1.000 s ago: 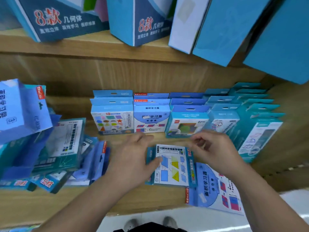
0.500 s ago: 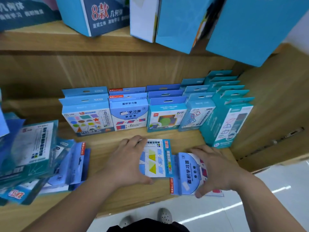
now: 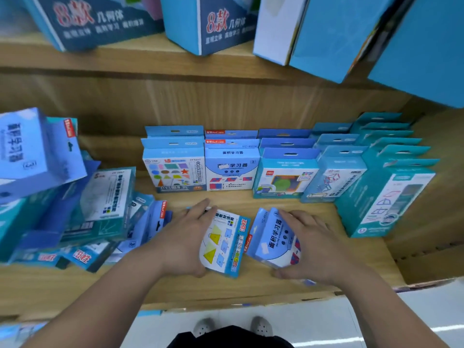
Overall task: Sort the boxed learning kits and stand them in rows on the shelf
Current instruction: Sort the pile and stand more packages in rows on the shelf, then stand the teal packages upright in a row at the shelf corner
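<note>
Both hands have closed round the packs they lay flat upon half a second ago, and each pack now sits at a tilt on the pale wooden shelf (image 3: 251,292). Seen from the head camera, the left hand (image 3: 185,237) grips the triangle box (image 3: 223,247), a thin glossy card pack with yellow triangles and blue squares on a white face and a blue rim. Its fingers lie over the pack's far left part and the thumb curls at the near corner. The right hand (image 3: 313,244) grips the area box (image 3: 270,237), a similar pack in blue with a rounded white panel reading 面积学习器 and a framed 3. Its fingers spread over the right half, with the thumb hooked at the near edge. The two packs lie just beside each other, in front of the middle of the standing row (image 3: 286,172). That row is made of upright card boxes with hang-hole tabs, several deep. One box in it (image 3: 231,169) also reads 面积学习器, and the end box (image 3: 174,172) shows coloured shapes and a 15. Left of the row slumps a loose pile (image 3: 75,209) of blue and teal boxes. Above the row lean large boxes (image 3: 105,21) marked 8款 几何体.
</note>
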The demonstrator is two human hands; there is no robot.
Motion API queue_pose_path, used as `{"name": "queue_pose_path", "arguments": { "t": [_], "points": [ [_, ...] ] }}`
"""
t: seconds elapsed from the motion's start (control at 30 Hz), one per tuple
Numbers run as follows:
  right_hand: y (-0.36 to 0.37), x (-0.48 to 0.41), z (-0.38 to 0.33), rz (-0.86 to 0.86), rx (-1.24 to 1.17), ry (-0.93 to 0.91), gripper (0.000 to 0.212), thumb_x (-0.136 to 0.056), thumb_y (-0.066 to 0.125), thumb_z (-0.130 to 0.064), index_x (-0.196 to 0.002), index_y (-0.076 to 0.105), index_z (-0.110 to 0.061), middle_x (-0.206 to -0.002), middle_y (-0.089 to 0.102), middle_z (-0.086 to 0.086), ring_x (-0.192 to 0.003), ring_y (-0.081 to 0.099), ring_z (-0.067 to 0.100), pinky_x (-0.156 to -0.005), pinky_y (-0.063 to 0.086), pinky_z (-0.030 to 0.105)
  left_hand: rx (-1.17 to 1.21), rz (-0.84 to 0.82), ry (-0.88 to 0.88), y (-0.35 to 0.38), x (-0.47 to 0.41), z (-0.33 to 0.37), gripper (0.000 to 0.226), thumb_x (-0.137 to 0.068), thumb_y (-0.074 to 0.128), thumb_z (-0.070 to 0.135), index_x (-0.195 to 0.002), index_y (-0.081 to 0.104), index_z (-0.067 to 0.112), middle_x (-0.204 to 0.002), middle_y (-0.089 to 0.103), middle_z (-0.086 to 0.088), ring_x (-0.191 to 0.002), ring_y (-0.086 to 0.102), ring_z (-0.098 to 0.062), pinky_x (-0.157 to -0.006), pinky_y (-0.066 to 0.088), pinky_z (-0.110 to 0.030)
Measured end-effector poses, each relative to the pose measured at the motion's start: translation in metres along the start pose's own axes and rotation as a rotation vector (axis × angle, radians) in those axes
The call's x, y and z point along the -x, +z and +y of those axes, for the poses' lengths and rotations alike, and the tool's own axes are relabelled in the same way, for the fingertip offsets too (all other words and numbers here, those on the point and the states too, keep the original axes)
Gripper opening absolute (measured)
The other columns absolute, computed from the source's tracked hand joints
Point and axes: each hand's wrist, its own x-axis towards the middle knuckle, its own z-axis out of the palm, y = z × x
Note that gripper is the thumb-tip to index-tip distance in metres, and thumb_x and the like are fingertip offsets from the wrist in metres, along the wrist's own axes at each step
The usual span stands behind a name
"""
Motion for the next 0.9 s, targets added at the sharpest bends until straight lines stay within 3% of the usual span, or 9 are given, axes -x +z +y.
{"name": "queue_pose_path", "arguments": {
  "t": [0.17, 0.27, 0.33, 0.4, 0.5, 0.57, 0.67, 0.8, 0.9],
  "points": [
    [0.004, -0.012, -0.019, -0.017, -0.003, -0.069, 0.131, -0.056, 0.069, -0.084, -0.157, -0.001, -0.041, -0.156, 0.017, -0.016, -0.140, 0.016, 0.011, -0.118, 0.015, 0.034, -0.070, 0.053, -0.020, 0.007, 0.010, -0.008, 0.123, -0.074, 0.076, 0.046, -0.157, -0.013, 0.027, -0.161, -0.028, 0.008, -0.151, -0.018, -0.021, -0.121, -0.005, -0.038],
    [0.000, -0.018, -0.023, -0.010, -0.069, -0.094, 0.129, -0.051, 0.064, -0.091, -0.156, 0.007, -0.044, -0.160, 0.013, -0.018, -0.145, 0.012, 0.009, -0.121, 0.013, 0.033, -0.052, 0.120, -0.034, 0.012, 0.018, -0.007, 0.116, -0.077, 0.071, 0.051, -0.157, -0.010, 0.027, -0.163, -0.024, 0.006, -0.150, -0.021, -0.018, -0.123, -0.008, -0.039],
    [-0.005, -0.024, -0.029, 0.092, -0.128, -0.159, 0.116, -0.054, 0.052, -0.097, -0.153, 0.023, -0.044, -0.154, 0.023, -0.022, -0.142, 0.023, 0.007, -0.117, 0.023, 0.029, 0.013, 0.191, -0.035, 0.010, 0.027, -0.003, 0.112, -0.076, 0.070, 0.055, -0.157, -0.004, 0.031, -0.164, -0.017, 0.009, -0.150, -0.018, -0.014, -0.123, -0.006, -0.034],
    [-0.011, -0.032, -0.039, 0.226, -0.196, -0.252, 0.094, -0.067, 0.047, -0.091, -0.145, 0.043, -0.040, -0.137, 0.036, -0.027, -0.131, 0.039, 0.004, -0.103, 0.031, 0.020, 0.102, 0.302, -0.046, 0.003, 0.041, 0.002, 0.103, -0.078, 0.069, 0.058, -0.156, 0.005, 0.038, -0.164, -0.007, 0.017, -0.150, -0.010, -0.007, -0.121, 0.000, -0.026],
    [-0.025, -0.042, -0.063, 0.322, -0.283, -0.405, 0.072, -0.079, 0.045, -0.082, -0.132, 0.059, -0.036, -0.128, 0.044, -0.030, -0.120, 0.047, -0.002, -0.093, 0.035, 0.017, 0.199, 0.503, -0.054, -0.012, 0.067, 0.011, 0.083, -0.080, 0.068, 0.057, -0.151, 0.027, 0.044, -0.159, 0.013, 0.026, -0.147, 0.013, -0.001, -0.120, 0.022, -0.025],
    [-0.034, -0.049, -0.082, 0.306, -0.370, -0.505, 0.069, -0.080, 0.044, -0.081, -0.128, 0.062, -0.035, -0.130, 0.048, -0.027, -0.121, 0.048, -0.004, -0.096, 0.039, 0.018, 0.218, 0.636, -0.066, -0.024, 0.086, 0.015, 0.069, -0.081, 0.069, 0.053, -0.143, 0.042, 0.043, -0.151, 0.031, 0.027, -0.140, 0.028, 0.005, -0.113, 0.033, -0.024],
    [-0.047, -0.060, -0.113, 0.231, -0.534, -0.609, 0.060, -0.083, 0.047, -0.077, -0.125, 0.062, -0.037, -0.125, 0.052, -0.026, -0.120, 0.051, -0.001, -0.099, 0.042, 0.020, 0.174, 0.842, -0.088, -0.042, 0.113, 0.020, 0.051, -0.082, 0.071, 0.045, -0.131, 0.057, 0.037, -0.134, 0.052, 0.022, -0.127, 0.045, 0.005, -0.105, 0.036, -0.013],
    [-0.061, -0.064, -0.157, 0.093, -0.769, -0.631, 0.044, -0.088, 0.056, -0.061, -0.122, 0.064, -0.036, -0.118, 0.060, -0.024, -0.112, 0.056, -0.005, -0.095, 0.045, 0.021, 0.053, 1.065, -0.198, -0.068, 0.149, 0.016, 0.039, -0.084, 0.068, 0.042, -0.119, 0.066, 0.026, -0.122, 0.060, 0.013, -0.116, 0.056, -0.007, -0.098, 0.044, -0.022],
    [-0.073, -0.062, -0.189, -0.006, -0.943, -0.585, 0.030, -0.093, 0.061, -0.047, -0.121, 0.064, -0.037, -0.112, 0.065, -0.018, -0.101, 0.061, -0.003, -0.091, 0.049, 0.023, -0.083, 1.189, -0.342, -0.088, 0.171, -0.001, 0.040, -0.082, 0.065, 0.043, -0.114, 0.069, 0.019, -0.115, 0.064, 0.005, -0.108, 0.057, -0.017, -0.096, 0.039, -0.023]
  ]
}}
